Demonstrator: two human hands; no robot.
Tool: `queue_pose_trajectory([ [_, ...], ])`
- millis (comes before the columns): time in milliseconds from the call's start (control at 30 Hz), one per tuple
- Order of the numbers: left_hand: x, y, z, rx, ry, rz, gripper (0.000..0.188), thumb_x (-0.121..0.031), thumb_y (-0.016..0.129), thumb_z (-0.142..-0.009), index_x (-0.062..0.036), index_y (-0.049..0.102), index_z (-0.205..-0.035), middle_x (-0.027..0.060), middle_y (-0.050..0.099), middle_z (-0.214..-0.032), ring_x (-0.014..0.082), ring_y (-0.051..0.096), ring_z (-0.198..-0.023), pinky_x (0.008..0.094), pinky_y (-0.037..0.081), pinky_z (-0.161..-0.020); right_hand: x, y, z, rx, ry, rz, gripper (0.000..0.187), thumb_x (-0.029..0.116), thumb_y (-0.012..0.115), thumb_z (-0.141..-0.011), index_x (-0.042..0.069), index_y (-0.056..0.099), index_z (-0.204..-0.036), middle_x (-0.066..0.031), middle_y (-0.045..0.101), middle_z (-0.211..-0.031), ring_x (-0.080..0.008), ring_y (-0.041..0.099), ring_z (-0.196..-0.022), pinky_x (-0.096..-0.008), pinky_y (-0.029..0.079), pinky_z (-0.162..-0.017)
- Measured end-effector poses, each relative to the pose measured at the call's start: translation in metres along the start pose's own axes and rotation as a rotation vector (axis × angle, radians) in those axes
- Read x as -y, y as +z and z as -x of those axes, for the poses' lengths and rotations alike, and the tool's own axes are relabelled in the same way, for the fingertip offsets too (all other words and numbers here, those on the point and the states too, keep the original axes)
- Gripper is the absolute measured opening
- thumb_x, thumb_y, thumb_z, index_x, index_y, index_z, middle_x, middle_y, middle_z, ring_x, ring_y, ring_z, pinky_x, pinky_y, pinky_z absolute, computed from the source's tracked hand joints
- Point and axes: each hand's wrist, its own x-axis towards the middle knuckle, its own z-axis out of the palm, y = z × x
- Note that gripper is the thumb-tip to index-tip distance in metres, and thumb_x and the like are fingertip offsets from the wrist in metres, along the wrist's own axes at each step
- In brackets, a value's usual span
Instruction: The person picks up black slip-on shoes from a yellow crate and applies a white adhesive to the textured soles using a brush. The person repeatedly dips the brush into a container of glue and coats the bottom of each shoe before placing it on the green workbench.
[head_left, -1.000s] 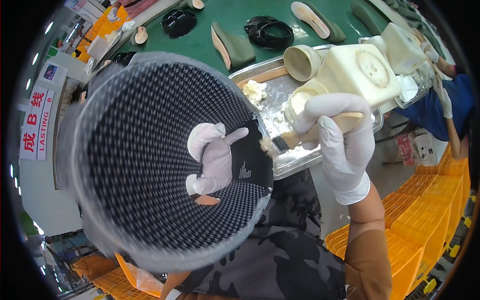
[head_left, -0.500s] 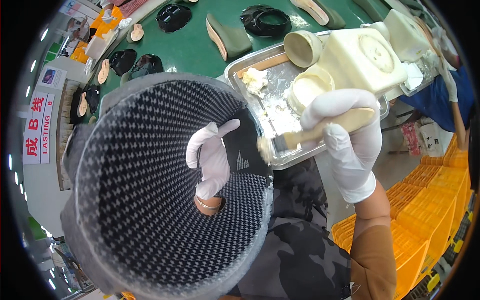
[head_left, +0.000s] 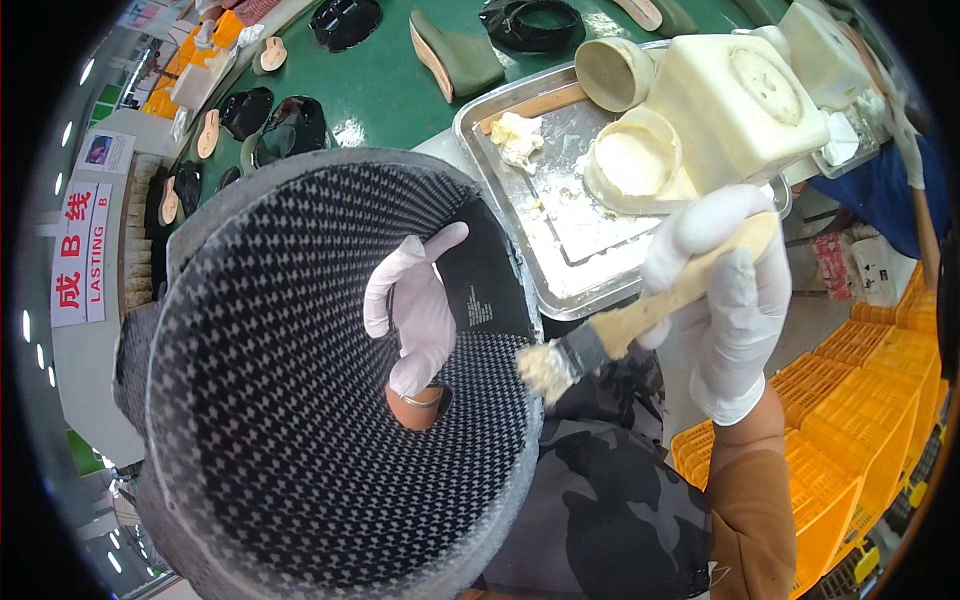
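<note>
In my right hand (head_left: 735, 290), white-gloved, the fingers close round the wooden handle of a flat glue brush (head_left: 640, 315). Its bristles, caked with pale paste, point down-left beside the rim of a large, wide-mouthed piece (head_left: 290, 400) with a grey outside and a black-and-grey houndstooth lining, perhaps a boot shaft. My left hand (head_left: 420, 310), also white-gloved, reaches inside this piece with fingers apart, next to a plain black panel (head_left: 480, 280) bearing a small printed label. The lining hides most of the left forearm.
A metal tray (head_left: 555, 290) holds a round tub (head_left: 635, 160) of white paste, a second tub (head_left: 615, 75), a cream plastic container (head_left: 725, 110) and a pale lump (head_left: 518, 140). Shoe forms (head_left: 455, 60) stand on the green table (head_left: 370, 80). Orange crates (head_left: 830, 400) are at right; another person's arm (head_left: 915, 170) shows beyond.
My right hand has moved slightly right and down, and the brush now tilts further down-left, its bristles lower. The left hand stays inside the lined piece, barely shifted.
</note>
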Motion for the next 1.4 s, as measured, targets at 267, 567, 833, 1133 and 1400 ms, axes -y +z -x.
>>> queue_pose_trajectory([
  [267,0.005,0.005,0.000,0.031,0.148,-0.080,0.084,-0.052,0.060,-0.077,0.0100,0.031,-0.126,0.0206,0.036,-0.129,0.0299,0.038,-0.124,0.0573,0.034,-0.100,-0.033,-0.010,-0.003,0.126,-0.037,0.140,0.019,0.015,0.053,-0.090,0.001,0.045,-0.100,-0.0106,0.057,-0.084,-0.0131,0.057,-0.070,-0.0208,0.048,-0.056],
  [567,0.005,-0.020,0.017,-0.205,0.002,0.090,0.087,-0.059,0.053,-0.078,0.0119,0.033,-0.125,0.0232,0.037,-0.127,0.0358,0.048,-0.111,0.0598,0.039,-0.094,-0.077,-0.012,-0.042,0.098,-0.545,0.375,0.019,-0.001,0.057,-0.085,0.000,0.050,-0.102,-0.0090,0.061,-0.089,-0.0165,0.060,-0.080,-0.0278,0.048,-0.070],
  [833,-0.018,0.002,0.010,-0.526,-0.346,0.429,0.073,-0.052,0.046,-0.087,0.0029,0.027,-0.131,0.0155,0.041,-0.116,0.0264,0.052,-0.090,0.0565,0.049,-0.084,-0.030,-0.015,-0.070,0.085,-0.665,0.283,0.013,0.001,0.045,-0.091,0.000,0.043,-0.104,-0.0145,0.058,-0.096,-0.0163,0.059,-0.080,-0.0251,0.052,-0.065],
  [1133,-0.049,-0.021,0.031,-0.725,-0.658,0.140,0.023,-0.012,0.046,-0.092,0.0034,0.049,-0.110,0.0149,0.054,-0.107,0.0184,0.061,-0.079,0.0309,0.059,-0.057,0.027,-0.085,-0.144,-0.049,-0.270,0.622,0.018,0.019,0.049,-0.094,0.004,0.056,-0.102,-0.0043,0.059,-0.086,-0.0074,0.053,-0.068,-0.0190,0.043,-0.058],
  [1400,-0.051,-0.005,0.011,-0.755,-0.626,-0.239,0.016,0.001,0.049,-0.085,0.0019,0.056,-0.099,0.0111,0.059,-0.093,0.0169,0.059,-0.080,0.0283,0.050,-0.071,0.036,-0.079,-0.142,0.070,-0.161,0.681,0.015,0.021,0.048,-0.093,0.007,0.055,-0.094,-0.0018,0.057,-0.084,-0.0052,0.049,-0.066,-0.0182,0.040,-0.058],
])
